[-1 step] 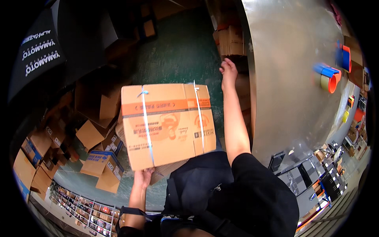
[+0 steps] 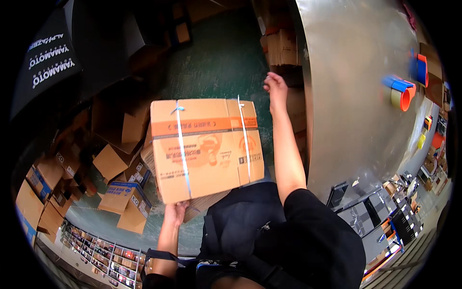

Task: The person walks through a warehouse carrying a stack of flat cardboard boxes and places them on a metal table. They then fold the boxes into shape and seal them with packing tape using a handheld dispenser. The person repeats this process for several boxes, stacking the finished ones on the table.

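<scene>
A strapped bundle of flattened cartons (image 2: 211,166), brown with orange print, is tilted up in front of my body. Two pale straps run across it, each with a knot or tied end near the far edge. My left hand (image 2: 177,212) grips its lower left edge from beneath; some of the fingers are hidden behind the cardboard. Beyond the bundle's far right corner, my right hand (image 2: 276,88) is raised clear of it, fingers curled together. Whether anything small is pinched in them I cannot make out.
On the right stands a metal-topped table (image 2: 346,111) with tape rolls (image 2: 403,94) on it. Stacked cardboard (image 2: 283,48) sits beneath its edge. Opened cartons (image 2: 126,202) lie on the green floor at left, and large black boxes (image 2: 50,62) stand at the far left.
The bundle has shifted slightly up and to the right with my left hand. My right hand has moved a little, its fingers curling further in.
</scene>
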{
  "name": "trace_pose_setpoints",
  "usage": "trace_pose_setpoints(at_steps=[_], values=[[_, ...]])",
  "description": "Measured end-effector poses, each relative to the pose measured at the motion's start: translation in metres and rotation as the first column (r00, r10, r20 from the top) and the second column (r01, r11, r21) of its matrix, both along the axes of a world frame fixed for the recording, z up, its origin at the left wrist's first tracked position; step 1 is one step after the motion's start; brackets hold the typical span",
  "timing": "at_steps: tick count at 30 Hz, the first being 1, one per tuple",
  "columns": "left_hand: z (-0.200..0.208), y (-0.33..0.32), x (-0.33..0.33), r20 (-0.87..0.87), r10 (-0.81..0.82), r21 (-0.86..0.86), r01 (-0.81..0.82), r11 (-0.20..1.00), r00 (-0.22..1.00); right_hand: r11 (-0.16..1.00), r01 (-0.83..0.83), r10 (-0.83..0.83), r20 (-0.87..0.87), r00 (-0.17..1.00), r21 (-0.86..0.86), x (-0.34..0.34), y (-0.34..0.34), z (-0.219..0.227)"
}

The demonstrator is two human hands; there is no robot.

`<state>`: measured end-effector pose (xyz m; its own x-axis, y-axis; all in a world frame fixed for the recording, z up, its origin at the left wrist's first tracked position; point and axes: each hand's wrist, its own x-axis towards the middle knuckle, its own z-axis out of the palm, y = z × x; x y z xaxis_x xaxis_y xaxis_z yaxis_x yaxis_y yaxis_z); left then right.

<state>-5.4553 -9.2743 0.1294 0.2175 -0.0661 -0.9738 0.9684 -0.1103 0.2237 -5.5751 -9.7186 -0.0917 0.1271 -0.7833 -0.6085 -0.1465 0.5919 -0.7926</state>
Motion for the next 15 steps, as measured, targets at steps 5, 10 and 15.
trace_pose_setpoints(at_steps=[5,10,15], values=[[-0.012,0.022,-0.012,0.062,-0.108,0.035,0.106,0.994,0.992,0.887,-0.462,0.462,-0.004,0.887,0.008,-0.004,0.085,0.108],[0.002,0.021,-0.024,0.126,-0.191,0.076,0.182,0.980,0.974,0.823,-0.523,0.555,-0.120,0.823,0.224,-0.043,0.147,0.110],[0.008,0.042,-0.039,0.122,-0.179,0.122,0.164,0.979,0.976,0.784,-0.525,0.607,-0.237,0.758,0.330,-0.051,0.185,0.127]])
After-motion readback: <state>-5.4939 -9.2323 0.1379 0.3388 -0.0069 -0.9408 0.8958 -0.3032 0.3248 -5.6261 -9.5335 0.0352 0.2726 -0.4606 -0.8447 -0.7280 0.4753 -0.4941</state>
